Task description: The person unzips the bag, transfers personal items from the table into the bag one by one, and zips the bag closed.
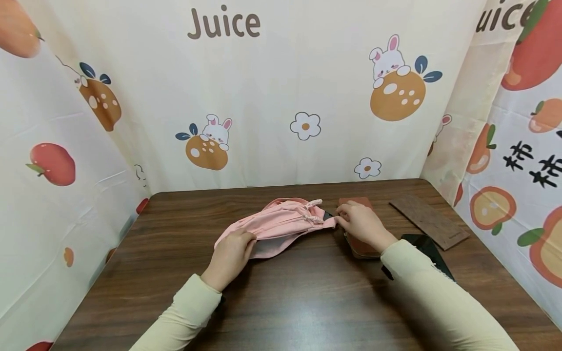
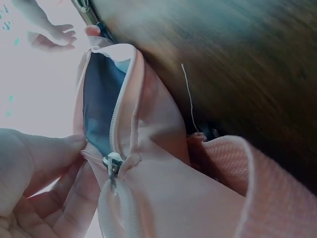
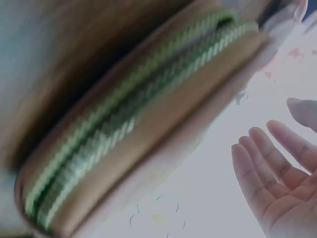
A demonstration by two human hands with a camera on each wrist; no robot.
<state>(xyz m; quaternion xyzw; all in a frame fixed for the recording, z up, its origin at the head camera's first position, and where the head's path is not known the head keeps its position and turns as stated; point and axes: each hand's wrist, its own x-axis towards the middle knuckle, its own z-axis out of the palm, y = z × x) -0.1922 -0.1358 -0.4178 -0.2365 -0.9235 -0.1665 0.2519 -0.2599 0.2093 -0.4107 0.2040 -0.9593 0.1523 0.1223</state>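
A pink fabric waist bag [image 1: 281, 218] with cord zipper pulls and a strap lies on the table. My left hand [image 1: 230, 256] pinches its edge beside the zipper. In the left wrist view, the zipper [image 2: 117, 114] is parted and the dark grey lining [image 2: 101, 96] shows. Near the bag's right end, my right hand [image 1: 362, 223] hovers over a brown zip-around wallet [image 1: 365, 251]. From the right wrist, the hand [image 3: 285, 186] has loosely extended fingers and appears apart from the wallet, whose zipper is blurred. Whatever lies inside the bag is hidden.
Right of the wallet lie a flat black object [image 1: 428, 251], partly under the right sleeve, and a long brown patterned case [image 1: 429, 221]. The dark wood table [image 1: 281, 302] meets printed curtains [image 1: 272, 97] at the back and sides.
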